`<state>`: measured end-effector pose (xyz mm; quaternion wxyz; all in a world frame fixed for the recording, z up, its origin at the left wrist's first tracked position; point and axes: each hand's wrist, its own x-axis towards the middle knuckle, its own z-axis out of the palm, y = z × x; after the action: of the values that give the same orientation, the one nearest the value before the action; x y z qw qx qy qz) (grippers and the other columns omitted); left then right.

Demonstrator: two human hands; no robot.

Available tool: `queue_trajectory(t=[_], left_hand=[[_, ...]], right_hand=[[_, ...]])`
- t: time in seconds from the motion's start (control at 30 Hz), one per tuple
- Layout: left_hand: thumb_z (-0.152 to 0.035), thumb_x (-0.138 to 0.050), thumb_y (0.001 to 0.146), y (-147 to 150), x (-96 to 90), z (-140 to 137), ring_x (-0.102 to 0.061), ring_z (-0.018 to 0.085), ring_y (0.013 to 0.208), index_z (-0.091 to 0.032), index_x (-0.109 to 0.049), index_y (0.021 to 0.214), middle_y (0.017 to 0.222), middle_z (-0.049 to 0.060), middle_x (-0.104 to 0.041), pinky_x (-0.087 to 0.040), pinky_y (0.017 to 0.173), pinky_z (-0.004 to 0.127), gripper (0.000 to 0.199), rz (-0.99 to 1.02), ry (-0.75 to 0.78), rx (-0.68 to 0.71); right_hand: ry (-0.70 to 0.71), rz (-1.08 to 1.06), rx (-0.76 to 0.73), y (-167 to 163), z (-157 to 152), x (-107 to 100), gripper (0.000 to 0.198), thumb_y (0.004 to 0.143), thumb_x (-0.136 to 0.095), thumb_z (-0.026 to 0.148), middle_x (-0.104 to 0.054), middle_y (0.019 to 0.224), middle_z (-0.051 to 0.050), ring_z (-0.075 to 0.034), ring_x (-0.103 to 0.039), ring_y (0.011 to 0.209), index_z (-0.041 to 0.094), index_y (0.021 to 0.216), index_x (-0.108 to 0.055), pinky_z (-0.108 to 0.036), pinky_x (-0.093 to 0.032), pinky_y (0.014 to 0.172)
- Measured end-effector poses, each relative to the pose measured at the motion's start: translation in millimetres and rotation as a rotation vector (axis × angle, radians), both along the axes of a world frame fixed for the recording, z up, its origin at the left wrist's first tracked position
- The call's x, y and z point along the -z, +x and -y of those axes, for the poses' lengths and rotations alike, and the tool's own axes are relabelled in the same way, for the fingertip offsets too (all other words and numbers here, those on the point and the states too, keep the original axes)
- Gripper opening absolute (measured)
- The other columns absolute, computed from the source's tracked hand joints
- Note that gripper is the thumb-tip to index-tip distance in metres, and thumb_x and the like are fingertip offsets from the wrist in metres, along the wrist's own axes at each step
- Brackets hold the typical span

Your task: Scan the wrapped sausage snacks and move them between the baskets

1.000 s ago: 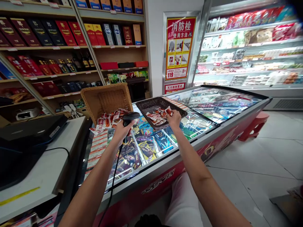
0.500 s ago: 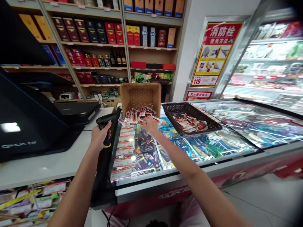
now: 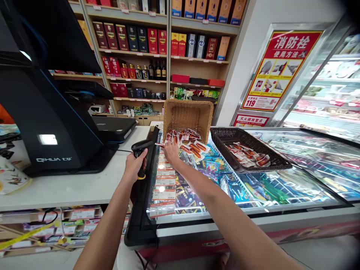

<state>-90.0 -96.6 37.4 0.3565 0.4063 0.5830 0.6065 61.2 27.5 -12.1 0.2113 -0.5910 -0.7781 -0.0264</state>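
My left hand [image 3: 134,165] is wrapped round the grip of a black barcode scanner [image 3: 142,144], held over the counter's edge beside the freezer. My right hand [image 3: 171,152] is at the left front of a tipped tan wicker basket [image 3: 188,116], its fingers closed on a sausage packet [image 3: 168,137] among the pile at the basket's mouth. The fingertips are partly hidden. Right of this hand, several sausage packets [image 3: 194,148] lie side by side on the freezer's glass top. A dark brown wicker tray [image 3: 225,140] to the right holds more packets [image 3: 249,154].
A black checkout terminal [image 3: 53,131] stands on the white counter [image 3: 84,187] at left. Price tags [image 3: 163,183] line the left of the glass-topped freezer [image 3: 270,212]. A cable hangs at the freezer's front corner. Shelves with boxed bottles [image 3: 129,37] stand behind.
The view has turned left. My right hand has moved left across the packets, and several packets now show in a row to its right. My left hand still grips the scanner.
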Motion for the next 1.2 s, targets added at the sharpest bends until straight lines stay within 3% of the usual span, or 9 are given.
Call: queue_trajectory(t=[0.17, 0.33, 0.57, 0.93, 1.2], left_hand=[[-0.054, -0.089, 0.063, 19, 0.3, -8, -0.049, 0.011, 0.043, -0.021, -0.055, 0.078, 0.055, -0.004, -0.058, -0.038, 0.04, 0.023, 0.05, 0.048, -0.041, 0.019], [-0.054, -0.088, 0.065, 58, -6.4, -12, -0.048, 0.01, 0.041, -0.021, -0.055, 0.077, 0.055, -0.004, -0.056, -0.038, 0.04, 0.024, 0.049, 0.002, -0.005, 0.108], [-0.053, -0.088, 0.064, 100, -10.7, -16, -0.051, 0.012, 0.043, -0.022, -0.056, 0.079, 0.056, -0.004, -0.057, -0.039, 0.039, 0.024, 0.048, -0.084, 0.01, 0.178], [-0.052, -0.084, 0.069, 137, -21.7, -7, -0.049, 0.014, 0.041, -0.022, -0.056, 0.07, 0.049, -0.001, -0.056, -0.036, 0.041, 0.025, 0.042, -0.292, 0.002, 0.24], [-0.052, -0.085, 0.067, 161, -27.1, -7, -0.05, 0.014, 0.041, -0.023, -0.054, 0.069, 0.051, -0.001, -0.057, -0.035, 0.04, 0.025, 0.043, -0.326, -0.021, 0.307]], right_hand=[[-0.079, -0.252, 0.116, 47, 16, -6, 0.033, 0.109, -0.035, 0.021, -0.075, 0.098, -0.013, -0.025, -0.07, 0.087, 0.016, 0.133, -0.057, -0.032, -0.048, 0.078], [-0.013, -0.335, 0.128, 100, 30, -13, 0.028, 0.107, -0.036, 0.016, -0.075, 0.093, -0.01, -0.024, -0.069, 0.087, 0.017, 0.122, -0.059, -0.029, -0.045, 0.078], [0.071, -0.521, 0.191, 155, 48, -23, 0.025, 0.107, -0.039, 0.022, -0.073, 0.091, -0.008, -0.024, -0.068, 0.084, 0.02, 0.114, -0.062, -0.029, -0.043, 0.077], [0.115, -0.617, 0.217, 194, 68, -36, 0.021, 0.107, -0.042, 0.025, -0.071, 0.086, -0.004, -0.022, -0.064, 0.077, 0.023, 0.106, -0.063, -0.028, -0.041, 0.074], [0.118, -0.643, 0.251, 217, 82, -37, 0.022, 0.105, -0.044, 0.02, -0.073, 0.092, -0.006, -0.023, -0.066, 0.083, 0.021, 0.109, -0.065, -0.028, -0.04, 0.075]])
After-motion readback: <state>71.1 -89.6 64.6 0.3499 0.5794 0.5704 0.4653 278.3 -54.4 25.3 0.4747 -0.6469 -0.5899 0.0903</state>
